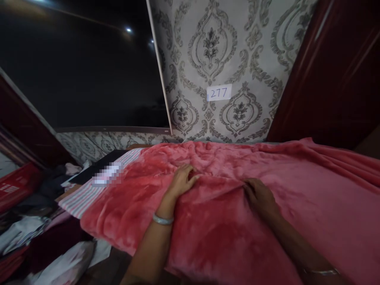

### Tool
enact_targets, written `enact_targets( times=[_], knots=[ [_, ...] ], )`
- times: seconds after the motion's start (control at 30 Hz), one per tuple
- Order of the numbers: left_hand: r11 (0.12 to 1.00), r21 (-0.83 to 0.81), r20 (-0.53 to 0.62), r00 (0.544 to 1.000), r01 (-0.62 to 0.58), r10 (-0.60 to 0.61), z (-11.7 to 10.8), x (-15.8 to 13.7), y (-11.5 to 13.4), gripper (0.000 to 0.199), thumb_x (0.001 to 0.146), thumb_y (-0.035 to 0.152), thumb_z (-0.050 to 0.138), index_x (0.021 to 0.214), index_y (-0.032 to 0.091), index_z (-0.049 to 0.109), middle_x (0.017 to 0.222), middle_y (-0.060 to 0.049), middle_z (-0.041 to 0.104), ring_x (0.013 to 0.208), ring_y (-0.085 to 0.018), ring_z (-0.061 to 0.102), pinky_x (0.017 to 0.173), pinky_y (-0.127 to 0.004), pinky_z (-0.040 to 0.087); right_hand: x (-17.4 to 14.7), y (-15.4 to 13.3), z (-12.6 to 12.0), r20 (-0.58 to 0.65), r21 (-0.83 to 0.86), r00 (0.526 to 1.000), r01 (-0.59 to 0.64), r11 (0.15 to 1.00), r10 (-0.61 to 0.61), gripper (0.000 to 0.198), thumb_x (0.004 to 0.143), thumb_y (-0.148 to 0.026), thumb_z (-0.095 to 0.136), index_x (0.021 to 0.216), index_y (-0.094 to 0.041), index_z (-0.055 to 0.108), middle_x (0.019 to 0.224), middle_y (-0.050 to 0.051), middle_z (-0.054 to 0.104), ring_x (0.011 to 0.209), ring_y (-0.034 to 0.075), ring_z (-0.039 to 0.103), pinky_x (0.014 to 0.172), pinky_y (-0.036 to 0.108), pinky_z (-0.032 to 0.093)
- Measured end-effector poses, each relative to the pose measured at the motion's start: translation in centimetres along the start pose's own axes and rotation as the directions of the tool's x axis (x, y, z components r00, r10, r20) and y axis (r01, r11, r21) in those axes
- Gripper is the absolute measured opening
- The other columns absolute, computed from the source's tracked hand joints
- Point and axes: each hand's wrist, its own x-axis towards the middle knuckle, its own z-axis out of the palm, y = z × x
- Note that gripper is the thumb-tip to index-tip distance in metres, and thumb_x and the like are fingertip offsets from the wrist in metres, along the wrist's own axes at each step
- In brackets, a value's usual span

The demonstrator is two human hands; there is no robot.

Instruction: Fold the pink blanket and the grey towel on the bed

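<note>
A plush red-pink blanket spreads over a raised surface, rumpled along the back and hanging down at the front. My left hand, with a pale bangle on the wrist, curls its thumb and fingers around a bit of the blanket near the middle. To the right, my right hand pinches the same blanket, its fingertips partly hidden in the cloth. A raised fold stretches between the two hands. Under the blanket's left end shows a striped cloth.
A large dark television screen hangs at the left on patterned wallpaper. A paper label reading 277 is stuck to the wall. Dark red wood panelling rises at the right. Clothes and bags lie piled at the lower left.
</note>
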Motion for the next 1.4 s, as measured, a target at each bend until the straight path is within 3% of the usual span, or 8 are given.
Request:
enact_targets(
  times=[0.13,0.23,0.37,0.47,0.67,0.97,1.2,1.4],
  knots=[
    [0.984,-0.057,0.041,0.985,0.171,-0.169,-2.3,-0.9,-3.2,0.012,0.086,0.017,0.055,0.089,0.02,0.067,0.094,-0.005,0.072,0.091,-0.02,0.064,0.088,-0.034,0.05,-0.3,0.5,0.0,0.034,0.009,0.999,-0.014,1.0,0.014,0.033,0.095,-0.041,0.038,0.099,-0.023,0.066,0.101,0.012,0.072,0.096,0.027,0.066,0.087,0.043,0.053],
    [0.96,-0.008,-0.036,0.959,0.281,-0.281,-3.6,-1.6,-5.0,0.025,0.076,0.005,0.051,0.087,0.019,0.069,0.094,-0.005,0.074,0.094,-0.02,0.065,0.091,-0.033,0.05,-0.5,1.1,0.1,0.061,0.005,0.998,-0.02,1.0,0.019,0.034,0.094,-0.043,0.04,0.099,-0.022,0.067,0.102,0.012,0.073,0.095,0.028,0.067,0.085,0.043,0.054],
    [0.892,0.117,-0.141,0.896,0.437,-0.421,-4.0,-2.1,-6.4,0.037,0.075,0.0,0.045,0.092,0.019,0.071,0.101,-0.007,0.075,0.099,-0.02,0.066,0.094,-0.033,0.049,-0.6,1.9,0.5,0.045,-0.003,0.999,-0.008,1.0,0.008,0.036,0.094,-0.045,0.04,0.099,-0.022,0.068,0.103,0.013,0.074,0.096,0.028,0.068,0.085,0.043,0.054],
    [0.86,0.162,-0.108,0.875,0.484,-0.472,-3.6,-2.3,-7.3,0.038,0.077,-0.001,0.044,0.093,0.017,0.073,0.1,-0.008,0.075,0.096,-0.02,0.067,0.093,-0.034,0.05,-0.6,2.2,0.6,0.047,0.003,0.999,0.005,1.0,-0.005,0.036,0.093,-0.047,0.042,0.097,-0.022,0.068,0.1,0.011,0.074,0.092,0.028,0.069,0.082,0.043,0.055],
    [0.866,0.215,0.017,0.885,0.451,-0.465,-2.9,-2.9,-8.7,0.035,0.077,0.0,0.048,0.094,0.016,0.075,0.108,-0.011,0.074,0.103,-0.022,0.065,0.097,-0.035,0.049,-0.5,2.3,0.6,0.111,0.031,0.993,0.035,0.999,-0.038,0.037,0.093,-0.049,0.045,0.094,-0.022,0.069,0.096,0.011,0.073,0.088,0.027,0.068,0.078,0.042,0.056],
    [0.933,0.241,0.146,0.94,0.268,-0.308,-4.5,-2.8,-9.0,0.022,0.078,0.004,0.051,0.074,0.017,0.069,0.093,-0.009,0.072,0.092,-0.02,0.062,0.096,-0.033,0.048,-0.6,2.1,1.0,0.095,0.008,0.993,0.069,0.998,-0.069,0.035,0.094,-0.045,0.044,0.096,-0.022,0.07,0.099,0.011,0.073,0.091,0.026,0.068,0.081,0.041,0.055],
    [0.941,0.234,0.139,0.95,0.244,-0.281,-6.7,-2.8,-10.1,0.029,0.087,0.008,0.042,0.095,0.015,0.069,0.097,-0.009,0.072,0.089,-0.019,0.063,0.09,-0.034,0.052,-0.5,1.2,0.7,0.047,-0.045,0.988,0.147,0.988,-0.145,0.035,0.097,-0.038,0.041,0.1,-0.02,0.071,0.099,0.012,0.073,0.094,0.026,0.067,0.085,0.042,0.054],
    [0.962,0.184,0.244,0.938,0.203,-0.245,-7.1,-3.3,-10.2,0.041,0.068,0.002,0.054,0.099,0.019,0.073,0.105,-0.005,0.076,0.095,-0.019,0.067,0.094,-0.03,0.053,-0.6,1.1,0.8,0.045,-0.088,0.979,0.201,0.976,-0.198,0.037,0.098,-0.035,0.04,0.099,-0.017,0.072,0.097,0.013,0.073,0.093,0.027,0.067,0.084,0.042,0.055]
  ],
)
